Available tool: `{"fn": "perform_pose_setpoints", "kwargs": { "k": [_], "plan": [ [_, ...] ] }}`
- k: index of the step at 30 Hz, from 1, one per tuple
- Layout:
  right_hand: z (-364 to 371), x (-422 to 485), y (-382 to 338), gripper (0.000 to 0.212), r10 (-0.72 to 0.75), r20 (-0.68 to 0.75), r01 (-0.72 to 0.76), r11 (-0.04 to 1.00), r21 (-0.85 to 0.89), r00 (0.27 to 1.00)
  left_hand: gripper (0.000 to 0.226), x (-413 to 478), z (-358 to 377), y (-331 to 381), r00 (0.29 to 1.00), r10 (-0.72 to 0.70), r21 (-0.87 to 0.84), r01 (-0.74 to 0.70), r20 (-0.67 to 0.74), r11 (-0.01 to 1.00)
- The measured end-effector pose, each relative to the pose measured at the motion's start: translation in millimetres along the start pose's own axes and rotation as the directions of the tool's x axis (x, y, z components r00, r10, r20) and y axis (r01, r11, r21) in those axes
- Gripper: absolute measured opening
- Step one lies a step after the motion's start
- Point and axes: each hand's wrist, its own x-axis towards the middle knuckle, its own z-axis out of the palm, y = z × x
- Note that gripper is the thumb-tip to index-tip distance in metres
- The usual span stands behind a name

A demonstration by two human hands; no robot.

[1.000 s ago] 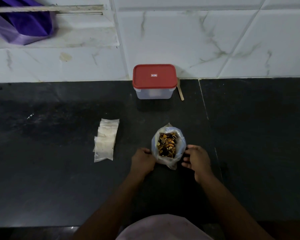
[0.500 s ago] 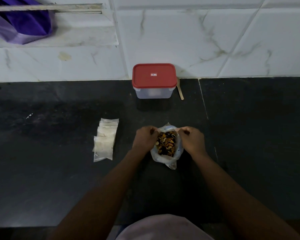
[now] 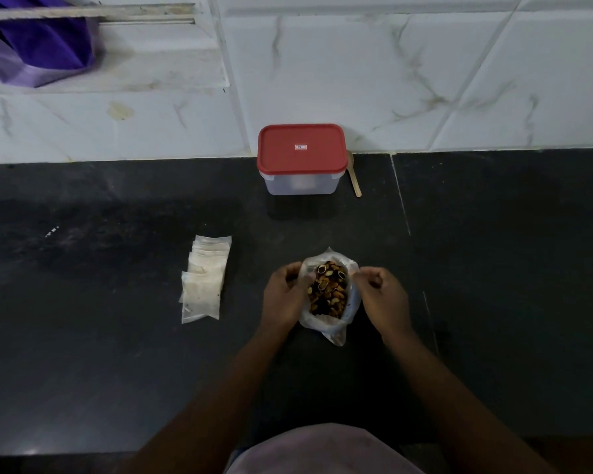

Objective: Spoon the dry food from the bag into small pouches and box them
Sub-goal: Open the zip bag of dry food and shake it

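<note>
A clear plastic bag (image 3: 334,331) of brown and yellow dry food (image 3: 329,292) stands open on the dark counter (image 3: 117,354). My left hand (image 3: 283,295) pinches the bag's left rim and my right hand (image 3: 384,297) pinches its right rim, holding the mouth spread. A stack of small clear pouches (image 3: 204,278) lies flat to the left. At the back stands a clear box with a red lid (image 3: 301,148), shut. A wooden spoon (image 3: 354,177) lies beside the box on its right, its bowl hidden behind the box.
A white marble-patterned tiled wall (image 3: 425,80) rises behind the counter. A purple cloth (image 3: 38,46) hangs at the top left under a rail. A pale garment (image 3: 322,453) shows at the bottom edge.
Both hands rose from the bag's base to its rim a second ago; since then they have pulled the mouth wider.
</note>
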Motion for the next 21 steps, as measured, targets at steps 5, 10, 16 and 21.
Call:
{"fn": "perform_pose_setpoints", "kwargs": {
  "k": [5, 10, 16, 21],
  "plan": [
    [-6, -25, 9, 0.036, 0.103, 0.027, -0.104, 0.994, 0.031, 0.994, 0.038, -24, -10, -19, 0.993, 0.024, 0.155, -0.005, -0.119, 0.988],
    [-5, -26, 9, 0.023, 0.164, 0.108, -0.181, 0.968, 0.175, 0.981, 0.017, -31, -15, -20, 0.996, -0.018, 0.165, 0.032, -0.087, 0.986],
    [-15, -19, 6, 0.018, 0.287, 0.339, -0.408, 0.833, 0.373, 0.896, 0.018, -31, -9, -12, 0.951, -0.199, -0.369, 0.277, 0.237, 0.887],
    [-20, -13, 21, 0.025, 0.191, 0.216, -0.218, 0.970, 0.111, 0.958, 0.023, -27, -11, -17, 0.956, -0.210, -0.295, 0.265, 0.207, 0.918]
  ]
}}
